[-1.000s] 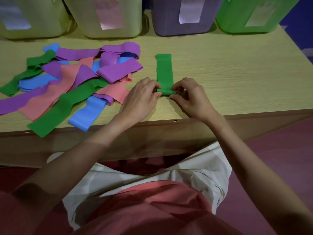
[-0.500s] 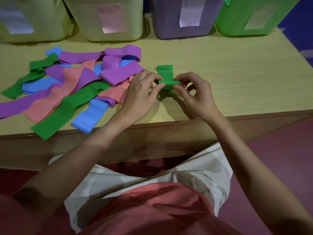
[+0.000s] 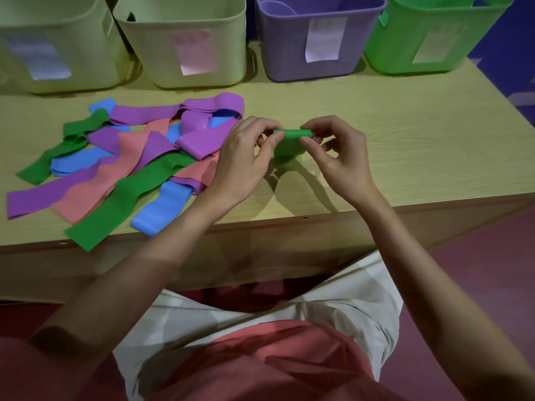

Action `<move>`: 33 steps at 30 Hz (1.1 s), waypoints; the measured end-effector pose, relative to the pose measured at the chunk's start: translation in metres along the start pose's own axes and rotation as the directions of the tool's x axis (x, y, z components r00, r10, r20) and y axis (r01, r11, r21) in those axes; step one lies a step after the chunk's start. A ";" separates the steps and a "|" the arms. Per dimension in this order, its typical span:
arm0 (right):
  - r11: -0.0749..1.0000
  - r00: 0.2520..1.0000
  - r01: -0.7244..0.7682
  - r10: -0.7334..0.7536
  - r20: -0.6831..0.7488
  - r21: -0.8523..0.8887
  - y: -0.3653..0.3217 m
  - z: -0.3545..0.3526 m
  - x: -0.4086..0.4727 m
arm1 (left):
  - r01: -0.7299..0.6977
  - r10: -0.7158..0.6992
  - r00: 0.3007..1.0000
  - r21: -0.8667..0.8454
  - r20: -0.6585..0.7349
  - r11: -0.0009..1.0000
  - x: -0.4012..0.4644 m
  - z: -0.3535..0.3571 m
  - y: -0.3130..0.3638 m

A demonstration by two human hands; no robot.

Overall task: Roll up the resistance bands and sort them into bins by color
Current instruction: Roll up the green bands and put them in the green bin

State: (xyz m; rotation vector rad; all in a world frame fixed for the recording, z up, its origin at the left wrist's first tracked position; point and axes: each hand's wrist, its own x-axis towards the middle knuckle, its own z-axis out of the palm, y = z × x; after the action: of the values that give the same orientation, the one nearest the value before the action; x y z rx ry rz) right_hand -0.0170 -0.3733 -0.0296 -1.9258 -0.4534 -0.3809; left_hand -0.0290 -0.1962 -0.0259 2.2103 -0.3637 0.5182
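Lifting off the table (image 3: pixel 405 146), green band (image 3: pixel 291 143) now fully rolled.

Paper labels are stuck on the four bins (image 3: pixel 185 39), but their writing is too blurred to read

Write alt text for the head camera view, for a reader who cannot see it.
A person's left hand and right hand pinch the ends of a nearly rolled green band above a wooden table. A heap of unrolled bands in purple, pink, blue and green lies to the left; four bins line the back, the green bin rightmost.
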 end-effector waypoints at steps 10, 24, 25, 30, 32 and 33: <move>0.990 0.997 -0.034 0.042 -0.061 0.139 -0.014 -0.004 0.008 | -0.006 0.000 0.998 -0.089 -0.070 0.996 0.009 -0.006 0.012; 0.987 0.996 -0.033 0.045 -0.077 0.157 -0.023 -0.004 0.007 | -0.038 0.025 0.994 -0.129 -0.102 0.991 0.012 -0.011 0.020; 0.988 0.997 -0.020 0.032 -0.076 0.155 -0.023 -0.004 0.007 | -0.024 0.010 0.995 -0.139 -0.098 0.990 0.012 -0.011 0.020; 0.982 0.993 -0.055 0.073 -0.093 0.183 -0.024 -0.004 0.009 | -0.010 -0.001 0.997 -0.149 -0.072 0.989 0.011 -0.012 0.018; 0.973 0.989 -0.095 0.117 -0.094 0.208 -0.024 -0.003 0.008 | -0.033 0.023 0.997 -0.137 -0.070 0.990 0.010 -0.014 0.018; 0.971 0.987 -0.108 0.130 -0.093 0.214 -0.023 -0.003 0.008 | -0.048 0.040 0.997 -0.133 -0.068 0.990 0.010 -0.015 0.019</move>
State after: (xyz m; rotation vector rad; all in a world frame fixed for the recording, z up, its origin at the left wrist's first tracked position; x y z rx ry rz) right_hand -0.0215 -0.3669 -0.0060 -1.7109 -0.2934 -0.3417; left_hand -0.0322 -0.1967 -0.0001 2.0545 -0.4023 0.5713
